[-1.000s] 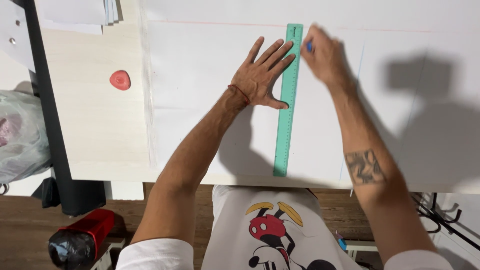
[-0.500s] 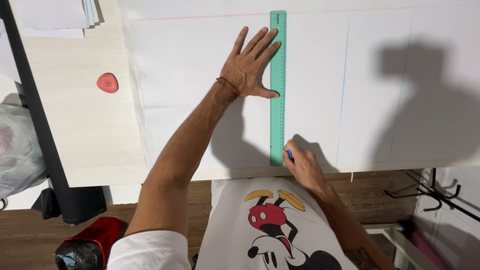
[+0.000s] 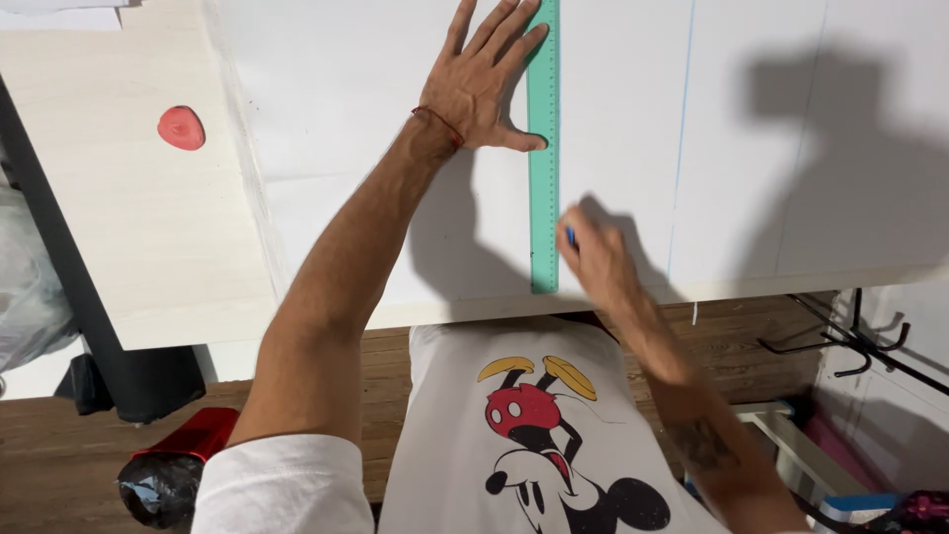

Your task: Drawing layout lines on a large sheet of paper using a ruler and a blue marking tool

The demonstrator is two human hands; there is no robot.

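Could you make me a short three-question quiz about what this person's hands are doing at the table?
1. True or false: the left hand lies flat with fingers spread, pressing on the green ruler.
2. Which side of the ruler is the right hand on? A) the left side B) the right side, near the ruler's lower end C) above its top end
3. Fill in: the small tool with a ___ tip is pinched in the right hand.

Key
1. True; the thumb and fingertips rest on the ruler, over the white sheet.
2. B.
3. Blue; only the tip of the marking tool shows, so its kind is unclear.
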